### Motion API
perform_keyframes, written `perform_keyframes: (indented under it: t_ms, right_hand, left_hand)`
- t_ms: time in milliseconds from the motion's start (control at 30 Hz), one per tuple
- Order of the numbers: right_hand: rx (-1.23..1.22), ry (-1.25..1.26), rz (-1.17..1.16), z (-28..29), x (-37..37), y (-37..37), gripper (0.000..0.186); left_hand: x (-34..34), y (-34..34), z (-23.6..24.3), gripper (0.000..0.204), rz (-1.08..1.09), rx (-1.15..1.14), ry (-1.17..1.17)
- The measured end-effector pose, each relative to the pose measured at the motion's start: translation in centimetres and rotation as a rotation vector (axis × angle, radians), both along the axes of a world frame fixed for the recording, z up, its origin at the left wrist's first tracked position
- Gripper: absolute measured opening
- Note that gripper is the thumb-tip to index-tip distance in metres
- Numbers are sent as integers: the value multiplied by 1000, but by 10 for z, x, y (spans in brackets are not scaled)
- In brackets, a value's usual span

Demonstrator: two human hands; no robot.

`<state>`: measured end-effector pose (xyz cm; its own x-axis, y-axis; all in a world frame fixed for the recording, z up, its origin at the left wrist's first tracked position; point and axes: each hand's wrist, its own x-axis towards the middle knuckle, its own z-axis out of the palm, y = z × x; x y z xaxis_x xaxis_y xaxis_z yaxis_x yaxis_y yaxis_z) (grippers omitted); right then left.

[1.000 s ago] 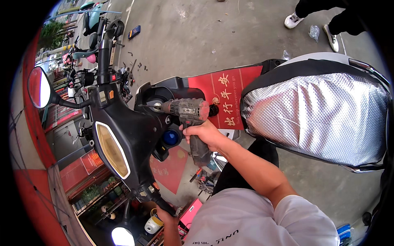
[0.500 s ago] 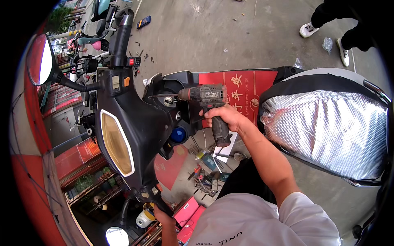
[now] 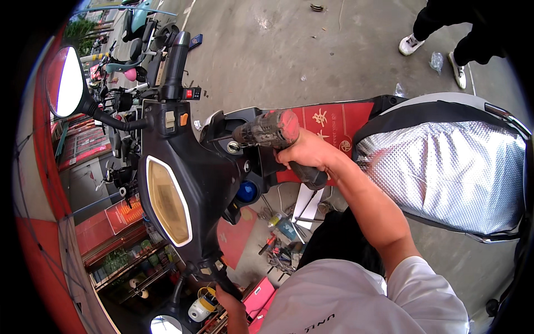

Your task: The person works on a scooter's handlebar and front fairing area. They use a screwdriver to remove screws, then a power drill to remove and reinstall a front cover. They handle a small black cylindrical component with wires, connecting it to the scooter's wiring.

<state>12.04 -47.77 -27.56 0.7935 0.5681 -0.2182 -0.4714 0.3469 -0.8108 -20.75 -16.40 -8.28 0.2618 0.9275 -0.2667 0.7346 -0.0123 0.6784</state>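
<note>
My right hand (image 3: 307,151) is wrapped round the handle of a worn black cordless drill (image 3: 268,129) with a red rear end. The drill's front points left at the dark recess behind the scooter's front panel. Beside it sits a round silver lock (image 3: 233,147). Whether the bit touches anything is hidden. My left hand (image 3: 229,300) is closed round the near handlebar grip (image 3: 227,284), its fingers partly hidden. The black scooter (image 3: 194,172) lies across my view, with a pale headlight (image 3: 168,200) at the left and a red footboard mat (image 3: 334,131).
A silver quilted cover (image 3: 439,172) lies over the seat. Mirrors (image 3: 68,83) stick out from the handlebar. Tools (image 3: 281,253) and a white sheet (image 3: 307,205) lie on the ground beside me. Another person's shoes (image 3: 410,44) stand at the far right. More scooters (image 3: 136,50) are parked far left.
My right hand has tilted the drill, so its rear end now faces up more and its front dips toward the lock. The whole view has shifted slightly. My left hand stays on the grip.
</note>
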Motion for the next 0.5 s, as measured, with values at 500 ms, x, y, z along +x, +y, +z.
perform_keyframes:
  t_ms: [500]
  right_hand:
    - [201,304,-63,3,-11,6,11]
  left_hand:
    - [7,-12,3,34,-68,0,61]
